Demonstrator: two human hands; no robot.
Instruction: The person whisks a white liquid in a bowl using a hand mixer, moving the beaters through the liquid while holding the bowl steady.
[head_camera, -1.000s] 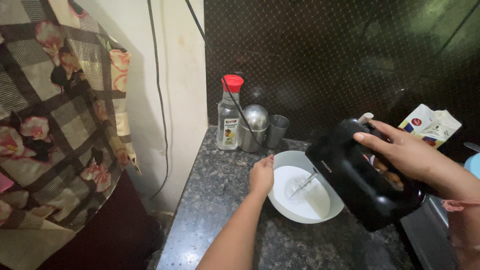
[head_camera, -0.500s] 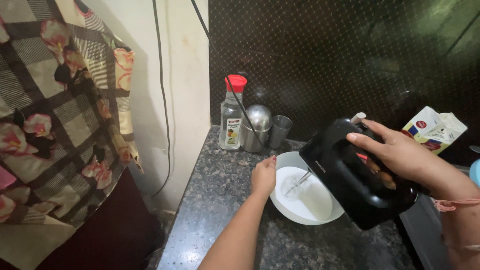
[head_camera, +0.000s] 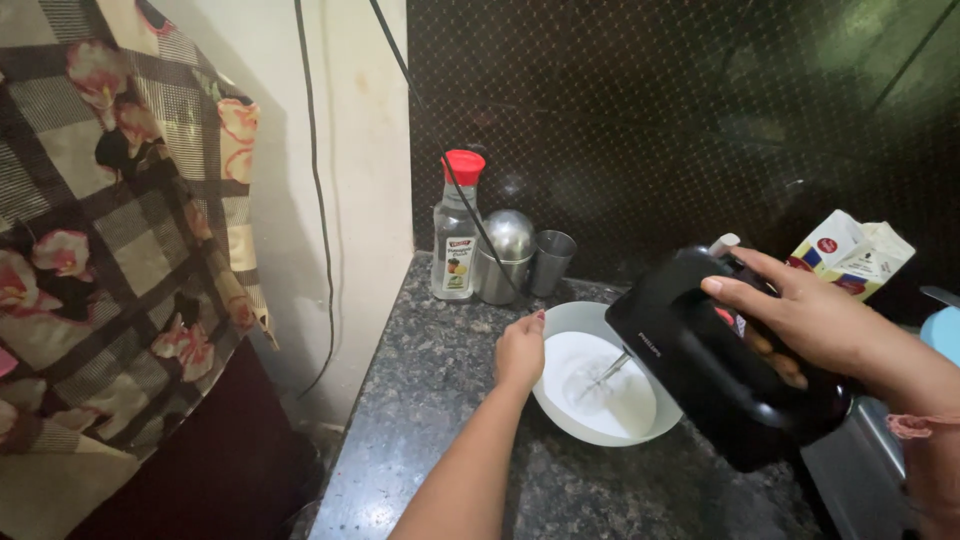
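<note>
Change: your hand mixer (head_camera: 725, 360) has barely shifted; its beaters stay in the white bowl (head_camera: 560, 325).
Mixer: angled, beaters pointing down-left into the white mixture.
Right hand (head_camera: 810, 320): wrapped over the mixer's handle.
Left hand (head_camera: 520, 350): curled on the bowl's left rim, steadying it.
Around: granite worktop (head_camera: 440, 400); bottle (head_camera: 455, 230), steel cups behind.

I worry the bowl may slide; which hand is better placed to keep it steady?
Left. The left hand already touches the bowl rim, while the right hand is busy gripping the mixer above it.
</note>
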